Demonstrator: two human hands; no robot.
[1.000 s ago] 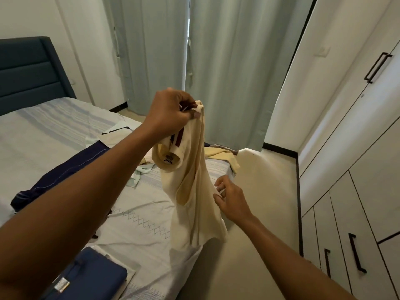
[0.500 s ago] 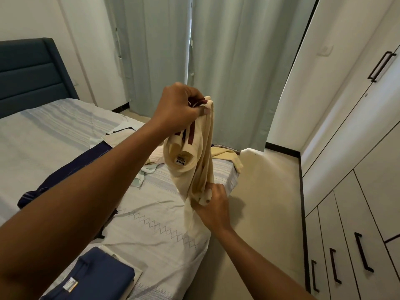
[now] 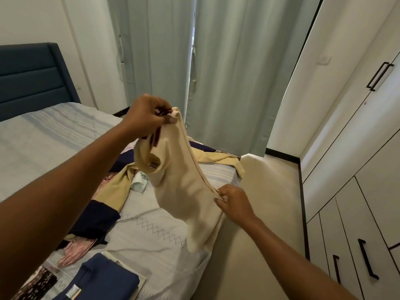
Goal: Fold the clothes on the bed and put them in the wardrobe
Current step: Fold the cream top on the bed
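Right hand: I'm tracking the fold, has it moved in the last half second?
Yes. The right hand, pinching the cream shirt, has swung off the bed out over the floor, toward the wardrobe.

— Where did we take our right hand (image 3: 234,202)?
— Out from beneath our left hand (image 3: 147,118), toward the bed's (image 3: 151,230) right edge, pinching the seam (image 3: 199,169).
— And the cream top (image 3: 181,191)?
— It had hung bunched; we stretched that seam taut between both hands.

Cream top (image 3: 181,187): hangs from my left hand (image 3: 149,118), seam pinched in my right hand (image 3: 236,202), above bed (image 3: 151,234) edge.
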